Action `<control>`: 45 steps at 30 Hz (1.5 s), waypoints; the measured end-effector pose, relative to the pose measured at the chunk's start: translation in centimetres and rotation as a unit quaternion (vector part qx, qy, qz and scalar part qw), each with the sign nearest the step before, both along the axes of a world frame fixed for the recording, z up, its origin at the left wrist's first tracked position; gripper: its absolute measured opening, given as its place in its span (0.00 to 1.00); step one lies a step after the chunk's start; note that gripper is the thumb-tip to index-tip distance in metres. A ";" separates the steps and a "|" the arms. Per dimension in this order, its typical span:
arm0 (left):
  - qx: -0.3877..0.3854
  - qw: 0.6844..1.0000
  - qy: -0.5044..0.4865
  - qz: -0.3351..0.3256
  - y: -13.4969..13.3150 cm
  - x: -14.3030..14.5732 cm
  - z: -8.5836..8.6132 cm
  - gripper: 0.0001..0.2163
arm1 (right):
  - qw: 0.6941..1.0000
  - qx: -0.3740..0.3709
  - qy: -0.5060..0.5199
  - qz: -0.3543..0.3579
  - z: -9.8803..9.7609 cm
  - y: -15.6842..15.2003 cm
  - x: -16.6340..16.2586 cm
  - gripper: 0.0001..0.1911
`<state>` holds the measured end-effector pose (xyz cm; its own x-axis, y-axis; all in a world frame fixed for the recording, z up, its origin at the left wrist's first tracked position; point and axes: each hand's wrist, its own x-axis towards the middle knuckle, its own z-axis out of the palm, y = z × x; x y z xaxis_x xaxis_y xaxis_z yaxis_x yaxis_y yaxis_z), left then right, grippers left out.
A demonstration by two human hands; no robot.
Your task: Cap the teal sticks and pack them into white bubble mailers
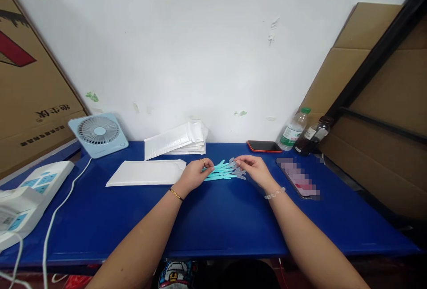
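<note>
Head view | your left hand [195, 175] pinches turquoise sticks [222, 172] | your right hand [256, 170] is at their translucent ends [239, 174]; whether its grip pinches, you cannot tell | sticks lie bunched on the table [227, 218]

Hands, two: one left hand [194, 175], one right hand [255, 170]; bracelets, two: one black-and-gold bracelet [175, 194], one beaded bracelet [276, 193]; ring [202, 162], one; teal strips [223, 176], several, overlapping, exact count not readable; clear strips [239, 175], several, likewise not countable; white mailers: one single mailer [143, 173], plus one stack of mailers [176, 140], several deep, number not readable; fan [101, 134], one; power strip [59, 174], one; bottles, two: one green-capped bottle [293, 132], one dark bottle [312, 137]; phones, two: one orange-edged phone [264, 146], one pixelated phone [298, 178]; printed carton [40, 73], one; blue table [230, 222], one.
</note>
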<state>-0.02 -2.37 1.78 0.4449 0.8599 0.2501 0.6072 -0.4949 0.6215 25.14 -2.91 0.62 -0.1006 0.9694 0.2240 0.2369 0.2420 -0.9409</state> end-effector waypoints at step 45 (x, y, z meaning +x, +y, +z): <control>0.076 0.988 0.121 0.063 0.6 -0.1 -0.9 0.06 | 0.990 -0.078 -0.091 0.071 1.4 -0.2 3.2 0.16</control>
